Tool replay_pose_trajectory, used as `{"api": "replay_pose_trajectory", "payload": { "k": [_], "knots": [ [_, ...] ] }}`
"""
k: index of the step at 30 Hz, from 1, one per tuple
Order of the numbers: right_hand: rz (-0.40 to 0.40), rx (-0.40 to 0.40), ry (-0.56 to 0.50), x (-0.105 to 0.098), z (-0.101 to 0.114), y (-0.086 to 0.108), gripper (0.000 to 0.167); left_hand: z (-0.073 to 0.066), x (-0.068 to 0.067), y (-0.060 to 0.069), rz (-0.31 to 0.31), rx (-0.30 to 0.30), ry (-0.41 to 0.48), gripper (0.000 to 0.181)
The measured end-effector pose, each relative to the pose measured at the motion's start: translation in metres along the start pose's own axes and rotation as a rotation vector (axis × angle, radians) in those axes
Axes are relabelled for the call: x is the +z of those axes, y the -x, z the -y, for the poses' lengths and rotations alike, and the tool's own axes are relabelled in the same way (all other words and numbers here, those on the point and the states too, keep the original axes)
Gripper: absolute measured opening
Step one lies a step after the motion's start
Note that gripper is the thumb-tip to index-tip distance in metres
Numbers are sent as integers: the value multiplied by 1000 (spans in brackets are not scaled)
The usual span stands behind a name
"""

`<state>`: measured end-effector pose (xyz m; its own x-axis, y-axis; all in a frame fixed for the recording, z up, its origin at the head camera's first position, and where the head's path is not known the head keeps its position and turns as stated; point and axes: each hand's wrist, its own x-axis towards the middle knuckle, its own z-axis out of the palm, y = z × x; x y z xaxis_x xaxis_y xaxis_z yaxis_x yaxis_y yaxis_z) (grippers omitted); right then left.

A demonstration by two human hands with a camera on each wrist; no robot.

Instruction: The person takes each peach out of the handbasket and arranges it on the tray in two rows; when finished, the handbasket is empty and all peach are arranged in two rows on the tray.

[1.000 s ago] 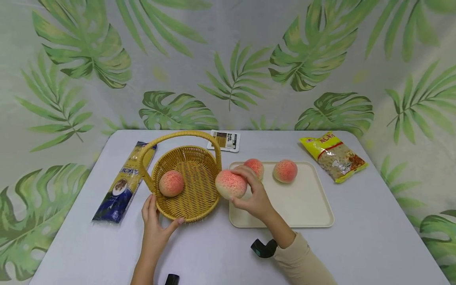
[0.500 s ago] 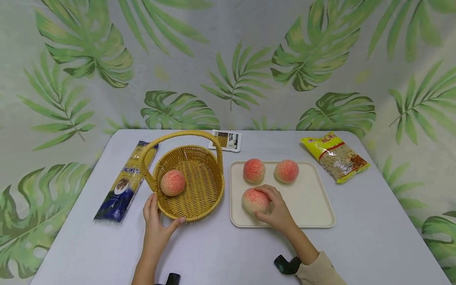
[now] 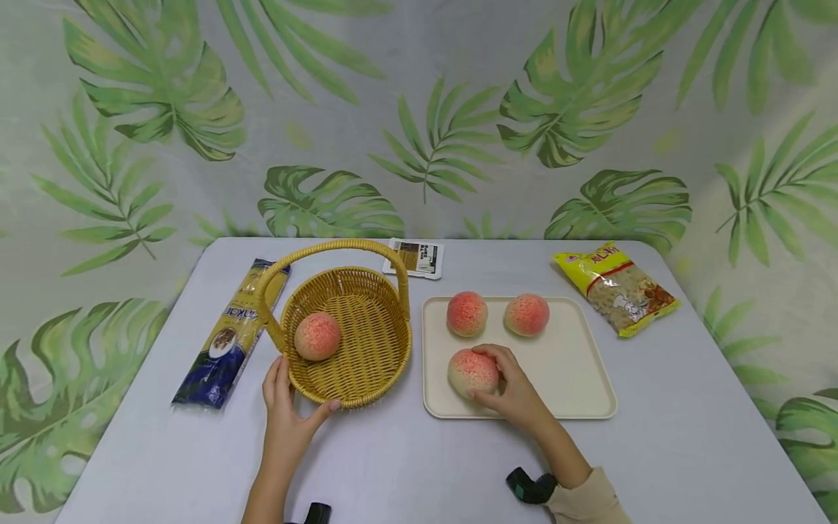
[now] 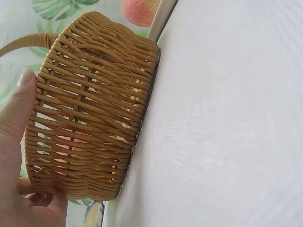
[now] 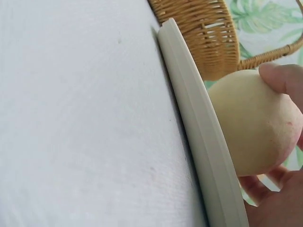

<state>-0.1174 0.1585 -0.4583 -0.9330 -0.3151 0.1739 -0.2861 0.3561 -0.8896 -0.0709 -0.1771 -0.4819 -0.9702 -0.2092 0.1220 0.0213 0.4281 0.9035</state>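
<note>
My right hand point(image 3: 517, 391) grips a pink-and-cream peach point(image 3: 471, 372) at the front left of the cream tray point(image 3: 563, 393). In the right wrist view, thumb and fingers close around that peach point(image 5: 255, 125), just behind the tray's rim point(image 5: 199, 113). Two more peaches lie along the tray's back part, a left one point(image 3: 467, 314) and a right one point(image 3: 527, 314). My left hand point(image 3: 288, 422) holds the front left rim of the woven basket point(image 3: 366, 356); the left wrist view has its thumb by the rim and fingers against the side. One peach point(image 3: 317, 336) sits inside the basket.
Left of the basket lies a blue-and-gold packet point(image 3: 230, 335). A small flat packet point(image 3: 415, 259) is behind the basket, near the table's back edge. At the back right, a yellow-topped bag point(image 3: 618, 289) rests beside the tray. The basket's tall handle point(image 3: 327, 249) arches upward.
My right hand has carried its peach from beside the basket's right rim rightward and down to the tray's front left. The left hand and basket stay put.
</note>
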Motion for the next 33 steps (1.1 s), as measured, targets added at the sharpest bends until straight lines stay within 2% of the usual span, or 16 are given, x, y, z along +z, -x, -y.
{"api": "replay_pose_trajectory", "payload": {
  "k": [2,5,10,15,18,22,25,28,33],
  "knots": [
    [17,1,14,-2,1,0,62,0,0,0,-2,-2,1,108],
    [20,-47,64,-3,5,1,64,1,1,1,-1,-6,2,108],
    [-38,-155,131,-6,21,-1,59,3,2,1,2,-9,2,108],
    [-76,-268,102,-8,33,-9,63,3,2,1,3,-7,6,108],
    [-82,-369,88,-5,39,-19,65,3,2,1,5,-8,6,108],
    [-92,-502,80,6,56,-35,62,3,1,1,6,-13,1,108],
    [-99,-574,59,18,69,-49,63,3,1,1,7,-15,6,108],
    [-88,-615,51,31,78,-63,64,3,1,0,10,-16,12,108],
    [-31,-612,53,54,80,-82,66,2,0,0,12,-11,17,107]
  ]
}}
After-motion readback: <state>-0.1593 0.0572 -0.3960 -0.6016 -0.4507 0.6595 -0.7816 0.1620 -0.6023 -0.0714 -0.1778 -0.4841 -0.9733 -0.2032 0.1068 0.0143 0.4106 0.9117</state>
